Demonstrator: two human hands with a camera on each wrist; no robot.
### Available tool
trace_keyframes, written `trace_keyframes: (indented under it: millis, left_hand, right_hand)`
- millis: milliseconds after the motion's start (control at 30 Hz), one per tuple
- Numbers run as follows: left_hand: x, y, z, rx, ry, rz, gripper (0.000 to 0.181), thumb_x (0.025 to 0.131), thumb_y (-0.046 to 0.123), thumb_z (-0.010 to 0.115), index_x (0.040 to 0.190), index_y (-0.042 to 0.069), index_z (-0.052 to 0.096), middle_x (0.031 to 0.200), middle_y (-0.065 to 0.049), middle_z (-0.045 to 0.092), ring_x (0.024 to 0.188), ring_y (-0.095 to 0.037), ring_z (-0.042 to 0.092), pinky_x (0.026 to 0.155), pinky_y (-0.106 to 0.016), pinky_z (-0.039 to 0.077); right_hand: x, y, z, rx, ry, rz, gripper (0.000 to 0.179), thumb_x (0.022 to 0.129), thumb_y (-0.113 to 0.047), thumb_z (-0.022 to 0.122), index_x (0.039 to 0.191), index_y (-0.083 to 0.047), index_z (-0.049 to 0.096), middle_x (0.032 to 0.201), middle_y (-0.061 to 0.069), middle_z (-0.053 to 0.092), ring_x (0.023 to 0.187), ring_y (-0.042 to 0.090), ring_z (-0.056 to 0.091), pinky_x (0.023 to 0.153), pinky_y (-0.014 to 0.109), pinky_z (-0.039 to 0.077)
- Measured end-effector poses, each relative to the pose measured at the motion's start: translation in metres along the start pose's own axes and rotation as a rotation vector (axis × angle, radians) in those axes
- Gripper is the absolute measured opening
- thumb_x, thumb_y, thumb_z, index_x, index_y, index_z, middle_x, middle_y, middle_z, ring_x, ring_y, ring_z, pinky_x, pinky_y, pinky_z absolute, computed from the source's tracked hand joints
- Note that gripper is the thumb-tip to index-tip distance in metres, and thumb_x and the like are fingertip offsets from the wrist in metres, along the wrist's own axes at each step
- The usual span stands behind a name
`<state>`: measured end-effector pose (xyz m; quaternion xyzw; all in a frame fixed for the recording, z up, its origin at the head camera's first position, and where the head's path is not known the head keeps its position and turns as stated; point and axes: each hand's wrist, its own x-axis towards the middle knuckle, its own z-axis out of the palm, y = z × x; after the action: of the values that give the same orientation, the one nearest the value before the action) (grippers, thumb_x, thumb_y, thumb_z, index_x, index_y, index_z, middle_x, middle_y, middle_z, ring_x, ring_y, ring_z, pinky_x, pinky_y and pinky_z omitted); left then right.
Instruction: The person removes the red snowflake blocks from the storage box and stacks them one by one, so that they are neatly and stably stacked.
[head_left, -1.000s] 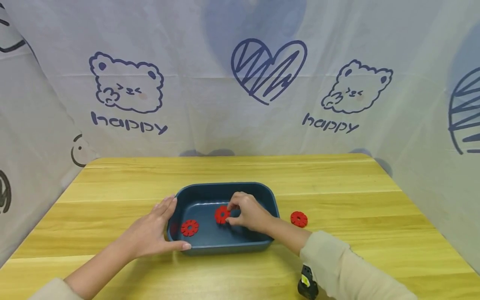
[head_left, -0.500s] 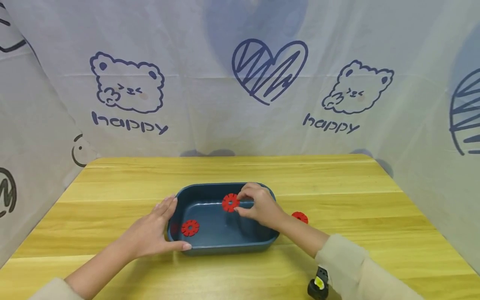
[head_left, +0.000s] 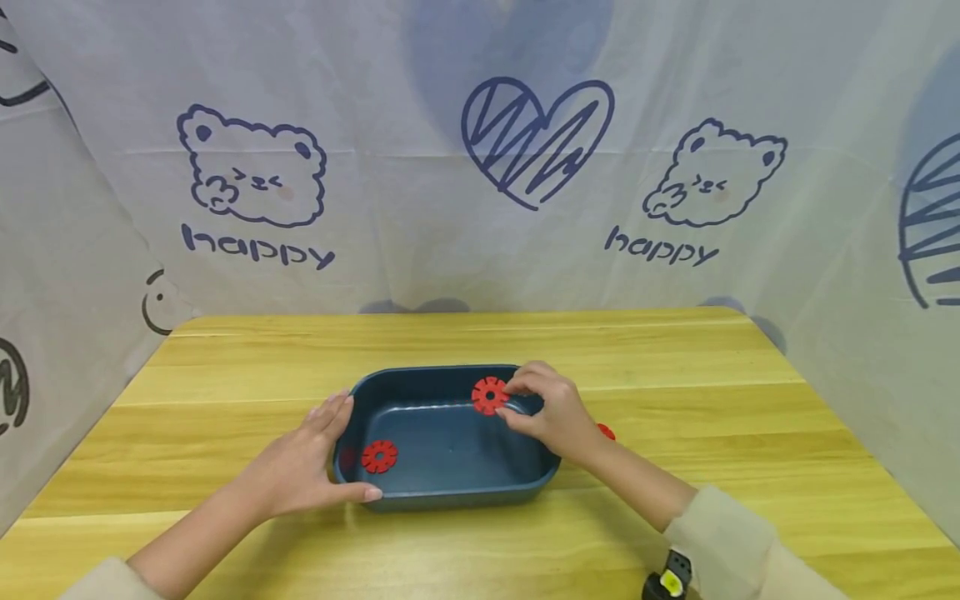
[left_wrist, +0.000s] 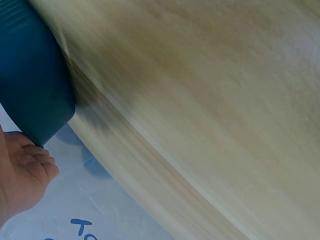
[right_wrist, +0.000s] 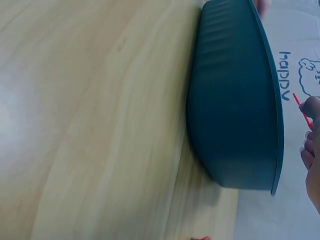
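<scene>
In the head view, my right hand (head_left: 558, 412) pinches a red notched interlocking disc (head_left: 490, 396) between thumb and fingers, raised over the right half of a dark blue plastic bin (head_left: 450, 500). The right wrist view shows this disc (right_wrist: 302, 111) edge-on, above the bin's rim. A second red disc (head_left: 379, 457) lies on the bin floor at the left. My left hand (head_left: 300, 467) holds the bin's left end, fingers along the side and thumb on the near rim. A third red disc (head_left: 606, 432) lies on the table right of the bin, mostly hidden behind my right wrist.
A wood-grain table (head_left: 247, 367) bears the bin. White cloth (head_left: 405, 208) printed with bears and hearts hangs behind it and at both sides. A black strap with a yellow mark (head_left: 671, 582) shows at my right sleeve.
My right hand has lifted the pinched disc from near the bin floor and moved it right and up. My left hand, the bin and the disc at its left stay put.
</scene>
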<state>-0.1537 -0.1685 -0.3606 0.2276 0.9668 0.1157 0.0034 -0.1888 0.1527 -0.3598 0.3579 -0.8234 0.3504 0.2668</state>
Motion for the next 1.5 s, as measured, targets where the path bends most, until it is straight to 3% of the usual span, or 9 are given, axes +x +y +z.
trace_keyframes:
  millis: [467, 767, 1000, 1500]
  left_hand:
    - [-0.001, 0.000, 0.002, 0.005, 0.008, 0.011, 0.114, 0.068, 0.072, 0.061, 0.142, -0.007, 0.027, 0.148, -0.027, 0.026, 0.129, -0.051, 0.034, 0.091, -0.060, 0.042]
    - [-0.001, -0.001, 0.001, 0.007, 0.003, 0.002, 0.115, 0.067, 0.073, 0.061, 0.143, -0.007, 0.027, 0.149, -0.027, 0.026, 0.129, -0.051, 0.033, 0.091, -0.060, 0.042]
    - [-0.001, 0.000, 0.001, 0.009, 0.005, 0.010, 0.114, 0.068, 0.073, 0.060, 0.142, -0.007, 0.027, 0.148, -0.027, 0.027, 0.130, -0.050, 0.033, 0.092, -0.059, 0.042]
    - [-0.001, 0.000, 0.000, 0.011, 0.006, 0.012, 0.114, 0.068, 0.073, 0.060, 0.142, -0.007, 0.028, 0.148, -0.027, 0.027, 0.130, -0.049, 0.034, 0.094, -0.059, 0.041]
  right_hand:
    - [-0.022, 0.013, -0.024, -0.052, 0.078, 0.020, 0.023, 0.061, 0.003, 0.081, 0.079, 0.003, 0.067, 0.081, 0.009, 0.063, 0.072, 0.021, 0.061, 0.063, 0.032, 0.055]
    - [-0.034, 0.022, -0.036, -0.098, 0.116, 0.047, 0.026, 0.058, 0.006, 0.082, 0.079, 0.001, 0.068, 0.080, 0.007, 0.064, 0.070, 0.019, 0.060, 0.070, 0.012, 0.050]
    - [-0.044, 0.028, -0.045, -0.109, 0.139, 0.055, 0.026, 0.056, 0.006, 0.082, 0.077, 0.001, 0.068, 0.076, 0.007, 0.063, 0.068, 0.017, 0.054, 0.066, 0.012, 0.046]
    - [-0.067, 0.036, -0.059, -0.116, 0.135, 0.177, 0.023, 0.058, 0.006, 0.081, 0.077, 0.001, 0.068, 0.074, 0.005, 0.062, 0.067, 0.015, 0.052, 0.064, 0.012, 0.043]
